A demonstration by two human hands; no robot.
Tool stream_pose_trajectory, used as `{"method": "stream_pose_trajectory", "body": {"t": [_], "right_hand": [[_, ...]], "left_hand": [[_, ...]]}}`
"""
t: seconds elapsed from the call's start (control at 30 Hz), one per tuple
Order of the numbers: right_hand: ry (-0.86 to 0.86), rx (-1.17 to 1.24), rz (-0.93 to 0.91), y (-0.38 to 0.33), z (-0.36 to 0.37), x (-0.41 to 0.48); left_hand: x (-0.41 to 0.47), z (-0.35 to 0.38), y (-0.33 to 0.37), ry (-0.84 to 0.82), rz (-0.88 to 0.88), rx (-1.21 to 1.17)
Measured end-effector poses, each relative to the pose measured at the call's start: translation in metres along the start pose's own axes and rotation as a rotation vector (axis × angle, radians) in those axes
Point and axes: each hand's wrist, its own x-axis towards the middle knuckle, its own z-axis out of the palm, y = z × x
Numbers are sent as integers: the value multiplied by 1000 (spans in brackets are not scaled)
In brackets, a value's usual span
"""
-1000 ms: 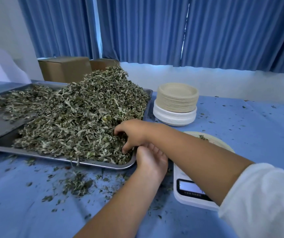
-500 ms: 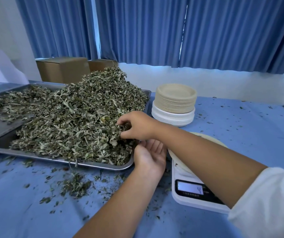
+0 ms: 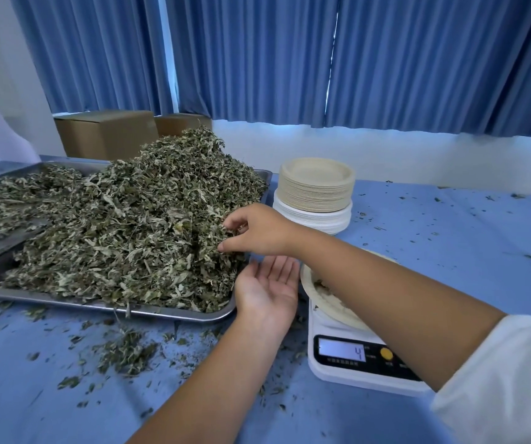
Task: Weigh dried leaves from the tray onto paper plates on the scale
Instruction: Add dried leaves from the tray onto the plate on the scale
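Now right fingers (image 3: 236,221) pinch leaves (image 3: 129,225) off the pile's edge, likely light and crumbly; left fingers (image 3: 278,267) lie open just below.

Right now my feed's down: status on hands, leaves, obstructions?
Right hand pinching dried leaves; left hand open, palm up. Paper plate on scale, reading 4. Right forearm over plate.

Reads "4" on the pale grey rectangular display window (image 3: 341,349) set in the black front panel of the white flat plastic kitchen scale (image 3: 347,376); digit dark, segmented, at the right end of the window. Small white print under the window and beside the round yellow button (image 3: 386,354): present, too small to read.
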Motion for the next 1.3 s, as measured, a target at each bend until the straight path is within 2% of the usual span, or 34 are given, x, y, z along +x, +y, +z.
{"method": "stream_pose_trajectory", "body": {"t": [0.37,0.5,0.67,0.9,1.17,1.3], "right_hand": [[137,276,42,-3,-37,-24],[217,385,97,11,-56,-48],[255,403,202,37,-76,-87],[257,204,285,56,-106,-135],[9,-192,389,62,-105,-140],[-145,-288,404,65,-93,-136]], "left_hand": [[-6,1,2,-57,-47,20],[-7,2,1,-65,-51,29],[-7,1,-1,-57,-46,55],[-6,0,-2,-69,-20,102],[-5,-2,-2,-80,-5,133],[-6,-2,-3,-76,4,151]]}}
